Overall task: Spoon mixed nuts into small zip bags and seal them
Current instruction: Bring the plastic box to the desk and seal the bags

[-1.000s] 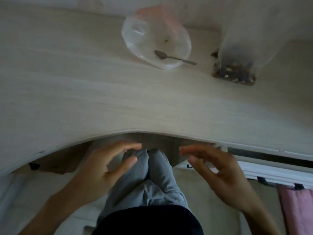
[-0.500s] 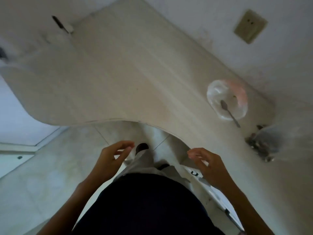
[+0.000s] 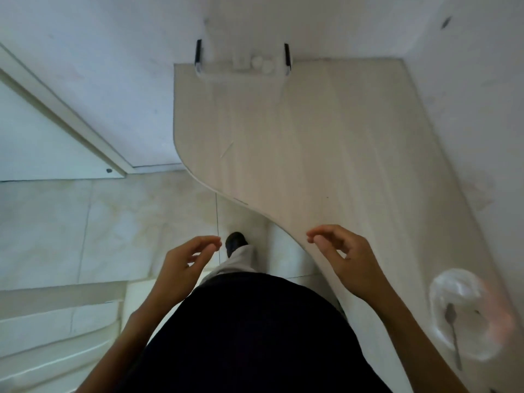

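Compared with half a second ago, the view has turned further to the left: the clear round plastic bowl (image 3: pixel 465 313) now sits at the lower right edge of the picture instead of the middle right, and the big bag of nuts is out of view. A small metal spoon (image 3: pixel 452 333) lies inside the bowl, its handle pointing toward the near rim. The bowl stands on the pale wooden tabletop with a curved front edge (image 3: pixel 312 154), close to the white wall on the right.

At the far end of the tabletop, against the wall, is a white holder with two black side pieces (image 3: pixel 243 59); what it contains is too blurred to tell. On the left is a pale tiled floor (image 3: pixel 85 222), and one dark shoe (image 3: pixel 234 241) shows under a grey trouser leg.

Both hands hang in the air in front of the dark-clothed body. The left hand (image 3: pixel 184 265) is over the floor, with fingers loosely curled and holding nothing. The right hand (image 3: pixel 346 259) is over the curved table edge, also loosely curled and empty, well apart from the bowl.
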Demonstrator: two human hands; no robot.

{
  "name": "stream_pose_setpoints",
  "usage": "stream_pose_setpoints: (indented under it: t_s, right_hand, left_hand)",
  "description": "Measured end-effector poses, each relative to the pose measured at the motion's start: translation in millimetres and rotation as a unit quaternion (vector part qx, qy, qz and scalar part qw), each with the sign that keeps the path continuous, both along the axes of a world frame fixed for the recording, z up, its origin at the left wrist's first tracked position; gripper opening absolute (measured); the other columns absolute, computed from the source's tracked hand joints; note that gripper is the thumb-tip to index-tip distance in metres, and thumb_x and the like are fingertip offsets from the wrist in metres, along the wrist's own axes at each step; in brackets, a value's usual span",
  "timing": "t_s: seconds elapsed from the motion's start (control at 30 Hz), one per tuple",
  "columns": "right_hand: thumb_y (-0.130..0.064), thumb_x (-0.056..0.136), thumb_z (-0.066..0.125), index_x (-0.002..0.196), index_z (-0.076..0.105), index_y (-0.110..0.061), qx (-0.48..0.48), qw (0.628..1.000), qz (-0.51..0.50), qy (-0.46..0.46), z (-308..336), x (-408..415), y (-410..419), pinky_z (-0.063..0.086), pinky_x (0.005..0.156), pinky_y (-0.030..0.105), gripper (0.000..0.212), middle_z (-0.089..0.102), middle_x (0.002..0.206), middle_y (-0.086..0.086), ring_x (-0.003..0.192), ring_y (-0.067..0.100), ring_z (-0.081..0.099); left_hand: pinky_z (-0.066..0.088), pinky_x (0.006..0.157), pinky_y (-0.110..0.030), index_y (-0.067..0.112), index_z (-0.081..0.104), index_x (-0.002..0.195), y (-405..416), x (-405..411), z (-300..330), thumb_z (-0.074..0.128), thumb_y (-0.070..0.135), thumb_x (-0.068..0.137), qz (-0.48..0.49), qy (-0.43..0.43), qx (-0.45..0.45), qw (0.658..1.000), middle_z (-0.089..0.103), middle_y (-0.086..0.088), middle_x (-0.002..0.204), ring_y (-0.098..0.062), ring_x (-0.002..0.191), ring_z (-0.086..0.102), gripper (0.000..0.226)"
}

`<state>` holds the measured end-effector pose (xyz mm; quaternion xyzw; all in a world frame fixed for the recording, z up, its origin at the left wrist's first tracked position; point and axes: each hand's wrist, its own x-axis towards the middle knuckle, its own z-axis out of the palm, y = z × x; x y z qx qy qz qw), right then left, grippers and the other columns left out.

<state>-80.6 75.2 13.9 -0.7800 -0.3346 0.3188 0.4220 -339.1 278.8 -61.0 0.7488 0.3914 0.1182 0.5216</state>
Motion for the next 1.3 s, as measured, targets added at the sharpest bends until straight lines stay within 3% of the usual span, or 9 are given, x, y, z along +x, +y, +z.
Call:
stream_pose_setpoints:
  t_s: [0.17,0.37,0.57,0.97,1.13,1.3]
  right_hand:
    - [-0.016,0.100,0.063,0.109,0.074,-0.019,0.005,1.000,0.019,-0.017,-4,26,80,0.052,0.088,0.014,0.015,0.076,0.103,-0.013,0.101,0.005,0.070]
    - [-0.017,0.100,0.061,0.109,0.074,-0.018,0.023,1.000,0.016,-0.003,-6,65,169,0.055,0.090,0.019,0.015,0.077,0.102,-0.011,0.101,0.006,0.071]
    - [-0.016,0.100,0.062,0.108,0.074,-0.021,0.043,0.999,0.020,0.025,-19,92,229,0.056,0.090,0.020,0.016,0.077,0.102,-0.013,0.101,0.008,0.073]
    - [-0.019,0.100,0.063,0.110,0.074,-0.020,0.020,0.992,0.124,0.006,-25,89,327,0.053,0.087,0.015,0.015,0.076,0.104,-0.013,0.101,0.006,0.070]
    - [-0.018,0.100,0.064,0.107,0.074,-0.023,0.001,0.997,0.079,0.006,-24,50,369,0.053,0.086,0.015,0.014,0.077,0.102,-0.013,0.100,0.007,0.071]
    - [-0.016,0.099,0.066,0.106,0.074,-0.022,-0.017,0.999,-0.034,0.015,-17,-14,407,0.057,0.092,0.028,0.013,0.078,0.102,-0.010,0.100,0.009,0.073]
  left_hand:
    - [0.058,0.089,-0.026,0.032,0.074,0.113,70,36,-13,0.063,0.022,0.102,0.021,-0.005,-0.018,1.000,0.077,0.023,0.102,0.001,0.100,0.072,0.018]
    - [0.054,0.086,-0.013,0.038,0.071,0.112,164,80,-2,0.060,0.027,0.103,0.027,-0.003,0.008,1.000,0.076,0.027,0.102,0.004,0.101,0.071,0.018]
    - [0.050,0.086,-0.008,0.028,0.075,0.117,218,97,13,0.060,0.026,0.103,0.016,0.041,0.016,0.999,0.077,0.021,0.105,0.002,0.102,0.071,0.020]
    - [0.053,0.089,-0.012,0.025,0.074,0.120,254,59,17,0.061,0.024,0.103,0.074,0.047,0.006,0.996,0.076,0.022,0.107,0.002,0.103,0.070,0.021]
    - [0.052,0.087,-0.010,0.021,0.075,0.119,312,19,-6,0.062,0.021,0.102,0.045,0.013,-0.038,0.998,0.075,0.025,0.107,0.002,0.103,0.071,0.021]
    - [0.054,0.086,-0.013,0.021,0.074,0.118,416,-28,-13,0.061,0.017,0.103,-0.018,0.013,-0.053,0.998,0.077,0.021,0.103,0.001,0.102,0.072,0.020]
